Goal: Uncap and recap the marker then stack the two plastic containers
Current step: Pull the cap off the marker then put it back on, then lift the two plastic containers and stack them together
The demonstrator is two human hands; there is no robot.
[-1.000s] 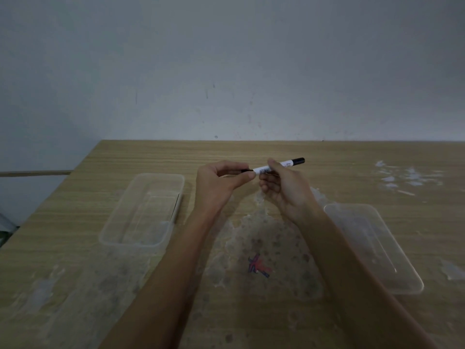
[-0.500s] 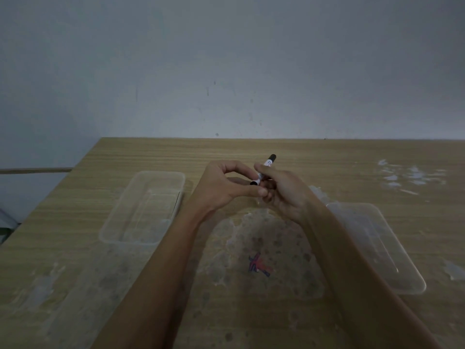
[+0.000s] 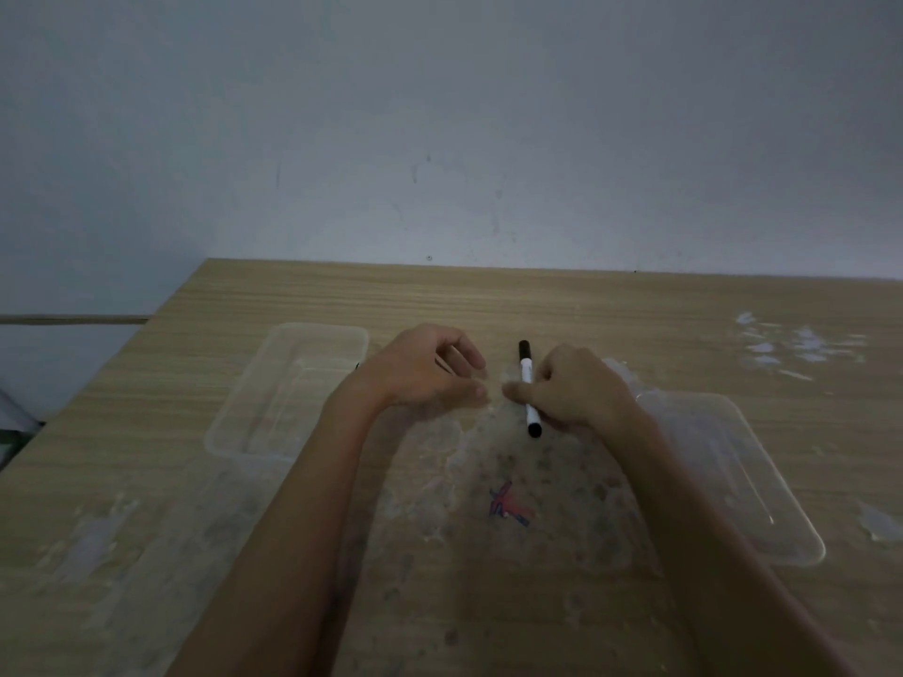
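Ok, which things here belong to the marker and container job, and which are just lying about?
Job: black-and-white marker in the right hand; clear plastic container on the left; clear plastic container on the right.

Lying about: red-and-blue scribble; white paint flecks on the wooden table.

Dim, flat light; soft, slightly blurred wide-angle view.

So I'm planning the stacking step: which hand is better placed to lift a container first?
Probably the left hand: it holds nothing and hovers beside the left container. The right hand grips the marker, which it would have to set down before reaching the right container.
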